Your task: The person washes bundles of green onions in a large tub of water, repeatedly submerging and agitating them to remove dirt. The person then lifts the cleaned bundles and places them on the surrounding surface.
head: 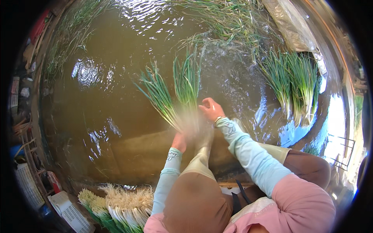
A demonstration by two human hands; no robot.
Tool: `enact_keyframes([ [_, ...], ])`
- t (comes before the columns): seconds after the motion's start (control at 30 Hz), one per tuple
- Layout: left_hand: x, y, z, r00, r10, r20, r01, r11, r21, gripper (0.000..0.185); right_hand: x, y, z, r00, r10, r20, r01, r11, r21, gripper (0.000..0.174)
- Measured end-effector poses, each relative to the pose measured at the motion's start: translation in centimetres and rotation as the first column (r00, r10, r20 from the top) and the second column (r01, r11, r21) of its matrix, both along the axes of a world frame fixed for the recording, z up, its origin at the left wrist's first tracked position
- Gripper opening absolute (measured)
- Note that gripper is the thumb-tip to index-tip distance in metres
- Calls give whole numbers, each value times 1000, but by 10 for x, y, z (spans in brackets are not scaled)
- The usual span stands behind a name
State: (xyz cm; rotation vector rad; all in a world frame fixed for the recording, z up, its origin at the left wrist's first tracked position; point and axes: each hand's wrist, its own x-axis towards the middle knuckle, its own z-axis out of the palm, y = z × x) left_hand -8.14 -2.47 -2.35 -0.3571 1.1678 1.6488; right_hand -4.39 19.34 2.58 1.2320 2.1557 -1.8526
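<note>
Two fanned bundles of green scallions, the left bundle and the right bundle, stand above murky water with their leaves pointing away from me. Their root ends are blurred by a hazy patch. My left hand grips the base of the scallions from below; its fingers are mostly lost in the haze. Just right of the stems is my right hand, wet, its fingers loosely bent and nothing visible in it. Both forearms wear pale blue sleeves.
Several scallion bundles lie at the water's right edge. Loose leaves float at the far side. Scallions with pale roots are stacked at lower left, near a white plastic crate. My pale boot reaches into the water.
</note>
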Motion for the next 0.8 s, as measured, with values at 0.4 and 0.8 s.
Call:
enact_keyframes([
  [0.4,9,0,32,968,-207,-141,166,951,-260,29,-33,-18,-41,994,39,101,-90,813,575,15],
  [0.8,11,2,25,973,-87,-216,52,985,-163,26,-25,-20,-48,445,-891,96,703,281,-654,18],
])
